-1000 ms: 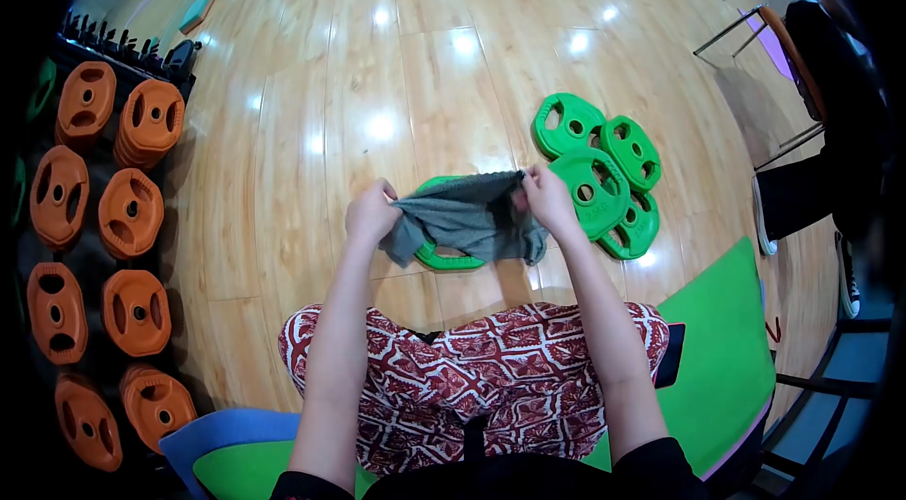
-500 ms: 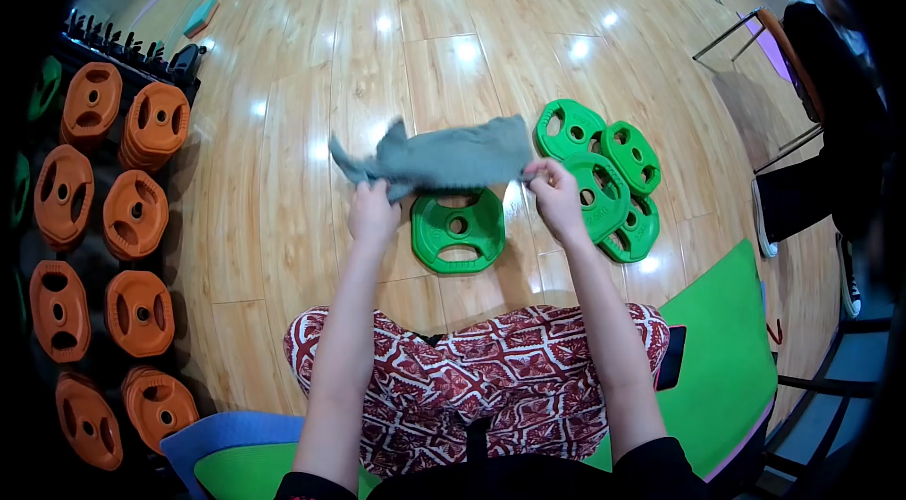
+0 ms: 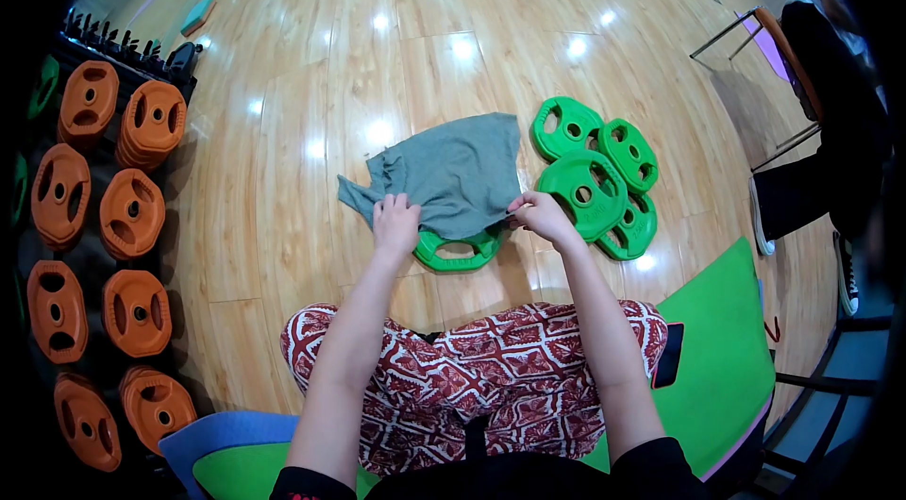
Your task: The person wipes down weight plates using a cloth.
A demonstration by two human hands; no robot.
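The left hand (image 3: 397,223) has its fingers bent down on the near side of a grey cloth (image 3: 458,160), and it is grasping the fabric there. The right hand (image 3: 538,214) pinches the near right corner of the same cloth between thumb and fingers. The cloth is spread rather flat, with some folds at its left side, where one corner makes a narrow tail. It covers the far part of a green plate (image 3: 431,255), so only the near part can be seen. This plate is on the wooden floor (image 3: 274,217), in front of the patterned trousers (image 3: 481,358). Near the right hand, four other green plates (image 3: 595,175) lie in a group, partly overlapping. Along the left edge of the floor, orange plates (image 3: 132,187) are in two columns. A phone (image 3: 669,356) lies near the far edge of a green mat (image 3: 722,349). Towards the right edge of the floor is a chair (image 3: 791,61), with another person's dark-clothed leg (image 3: 802,203) beside it.
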